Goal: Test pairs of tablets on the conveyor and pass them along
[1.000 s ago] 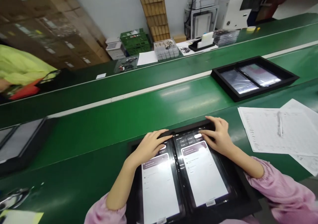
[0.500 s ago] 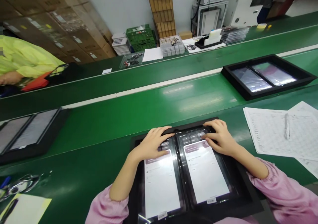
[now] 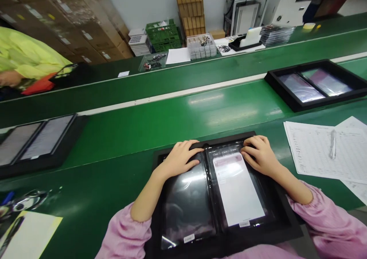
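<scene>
Head camera looks down on a black tray (image 3: 223,137) that lies on the near lane of a green conveyor belt (image 3: 172,125), right in front of the person. Two tablets lie side by side in the tray, touching along its middle divider. The left tablet (image 3: 186,205) has a dark screen that mirrors the ceiling light; the right tablet (image 3: 239,190) shows a lit white page with a row of small buttons at its top.

The left hand (image 3: 179,159) rests palm down on the top end of the left tablet, fingers loosely bent and reaching over the upper edge onto the tray rim, closed around nothing. The right hand (image 3: 259,155) lies the same way on the top right corner of the right tablet, fingers slack and slightly spread, fingertips on the glass near the buttons, gripping nothing. Both forearms come out of pink sleeves at the bottom of the view.

Just right of the tray lie printed sheets (image 3: 309,152) with a pen (image 3: 332,144) on top. Farther up the belt on the right sits a second black tray (image 3: 286,98) holding two tablets, and a third tray (image 3: 69,144), also with two tablets, sits at the left. A yellowish sheet (image 3: 31,236) lies at the lower left corner. Across the belt, a co-worker's yellow-green sleeve (image 3: 25,58) shows at the left edge, with cardboard boxes (image 3: 71,18) and a green crate (image 3: 163,35) behind.
</scene>
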`<state>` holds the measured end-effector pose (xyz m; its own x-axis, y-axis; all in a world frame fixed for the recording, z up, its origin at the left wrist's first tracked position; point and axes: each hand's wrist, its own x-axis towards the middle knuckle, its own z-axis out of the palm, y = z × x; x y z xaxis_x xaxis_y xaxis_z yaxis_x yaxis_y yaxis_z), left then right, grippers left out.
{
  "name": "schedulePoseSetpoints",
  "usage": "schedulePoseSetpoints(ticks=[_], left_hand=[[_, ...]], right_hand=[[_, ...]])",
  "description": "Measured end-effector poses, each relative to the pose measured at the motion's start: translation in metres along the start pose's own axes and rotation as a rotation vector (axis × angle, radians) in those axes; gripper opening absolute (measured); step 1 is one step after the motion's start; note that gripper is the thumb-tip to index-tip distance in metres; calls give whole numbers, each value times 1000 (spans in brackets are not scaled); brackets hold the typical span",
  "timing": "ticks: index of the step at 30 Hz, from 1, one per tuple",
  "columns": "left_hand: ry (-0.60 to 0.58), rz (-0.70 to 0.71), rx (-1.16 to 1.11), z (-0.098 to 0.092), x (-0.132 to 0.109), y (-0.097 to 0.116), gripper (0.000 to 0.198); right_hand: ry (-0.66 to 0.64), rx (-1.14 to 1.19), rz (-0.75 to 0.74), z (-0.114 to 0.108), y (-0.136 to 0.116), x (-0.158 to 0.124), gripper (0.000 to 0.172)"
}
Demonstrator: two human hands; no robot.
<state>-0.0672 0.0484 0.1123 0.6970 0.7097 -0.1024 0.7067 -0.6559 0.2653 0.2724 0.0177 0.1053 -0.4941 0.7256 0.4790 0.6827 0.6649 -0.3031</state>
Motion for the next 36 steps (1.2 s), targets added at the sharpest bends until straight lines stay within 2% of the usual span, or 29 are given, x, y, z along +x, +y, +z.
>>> schedulePoseSetpoints(ticks=[5, 9, 11, 15, 18, 20, 22, 25, 27, 30, 34, 36], left_hand=[[-45, 15, -33, -2, -3, 7, 94], [-109, 20, -43, 1, -6, 16, 120], [-111, 11, -32, 4, -8, 20, 126], [-85, -4, -39, 5, -10, 24, 120], [-119, 7, -122, 3, -9, 23, 98], [-127, 7, -156, 0, -8, 22, 83], [-122, 6, -174, -1, -6, 23, 75], [-119, -2, -191, -3, -5, 25, 71], [-131, -6, -189, -4, -4, 26, 67], [-153, -1, -177, -5, -4, 27, 64], [-153, -4, -168, -6, -3, 29, 66], [-152, -13, -164, -6, -3, 30, 59]], right_hand=[[-134, 142, -48, -7, -12, -16, 38], [-150, 212, -119, -9, -17, -21, 39], [-171, 258, -183, -11, -18, -19, 36], [-208, 249, -191, -14, -18, -16, 30], [-80, 173, -125, -12, -14, -20, 36], [6, 59, 22, -9, -10, -24, 44], [24, -109, 217, -5, -8, -26, 45], [-1, -353, 406, 1, -10, -27, 31], [-43, -410, 441, 3, -12, -27, 22], [-83, -381, 468, 3, -14, -27, 26], [-75, -360, 505, 3, -14, -29, 24], [-82, -361, 519, 3, -14, -29, 24]])
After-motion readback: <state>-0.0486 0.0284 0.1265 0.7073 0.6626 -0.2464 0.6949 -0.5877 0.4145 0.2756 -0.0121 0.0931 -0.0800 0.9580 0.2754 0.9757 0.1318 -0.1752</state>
